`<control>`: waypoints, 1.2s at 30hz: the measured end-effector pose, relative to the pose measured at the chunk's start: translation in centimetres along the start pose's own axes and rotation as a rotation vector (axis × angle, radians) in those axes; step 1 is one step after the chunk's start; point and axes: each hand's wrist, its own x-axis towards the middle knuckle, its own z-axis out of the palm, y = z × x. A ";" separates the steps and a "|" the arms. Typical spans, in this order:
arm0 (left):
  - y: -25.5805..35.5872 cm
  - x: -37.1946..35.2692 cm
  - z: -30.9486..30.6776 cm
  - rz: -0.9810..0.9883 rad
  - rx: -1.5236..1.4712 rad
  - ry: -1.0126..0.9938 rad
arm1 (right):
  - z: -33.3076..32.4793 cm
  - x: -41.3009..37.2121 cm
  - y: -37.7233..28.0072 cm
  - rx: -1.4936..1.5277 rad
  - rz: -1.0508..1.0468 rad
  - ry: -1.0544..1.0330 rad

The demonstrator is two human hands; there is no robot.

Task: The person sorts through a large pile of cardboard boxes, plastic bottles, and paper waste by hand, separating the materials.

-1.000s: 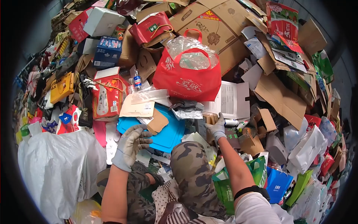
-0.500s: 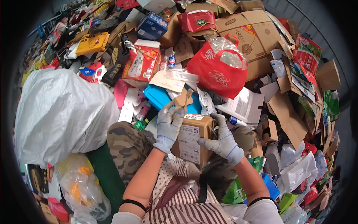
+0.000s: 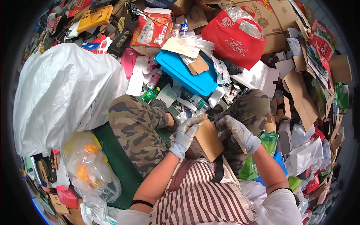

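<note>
A small brown cardboard box (image 3: 210, 139) is tilted above my lap, between my camouflage-clad knees. My left hand (image 3: 183, 137), in a pale grey glove, grips its left side and upper edge. Just right of the box is my gloved right hand (image 3: 242, 135), its fingers bent together near the box's upper right corner; what they pinch is too small to make out. A thin brown edge shows beside that palm. Beyond both hands lies a blue plastic lid or tub (image 3: 187, 73) with cardboard scraps on it.
A big white sack (image 3: 67, 97) stands at the left, above a clear plastic bag (image 3: 90, 168) with orange items. A red carrier bag (image 3: 236, 41), a red carton (image 3: 152, 32), flattened cardboard (image 3: 300, 97) and a green bottle (image 3: 149, 95) lie among mixed waste.
The box has turned, so its white labels no longer show, and it sits closer to my lap. My right hand has come away from the box's side. The view has tilted down.
</note>
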 end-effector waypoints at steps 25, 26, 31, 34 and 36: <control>0.2 -0.2 0.2 0.168 0.309 -0.106 | 6.6 1.6 0.6 -1.251 -0.194 0.280; 0.3 -0.1 0.2 0.168 0.314 -0.105 | 6.6 1.6 0.7 -1.253 -0.201 0.286; -0.3 0.0 0.2 0.263 0.403 -0.048 | 6.5 2.0 0.7 -1.339 -0.223 0.257; 0.1 0.0 0.4 0.316 0.444 -0.031 | 6.3 2.4 0.3 -1.396 -0.166 0.187; 0.0 0.0 0.5 0.312 0.400 -0.049 | 6.1 2.3 -0.3 -1.410 -0.163 0.136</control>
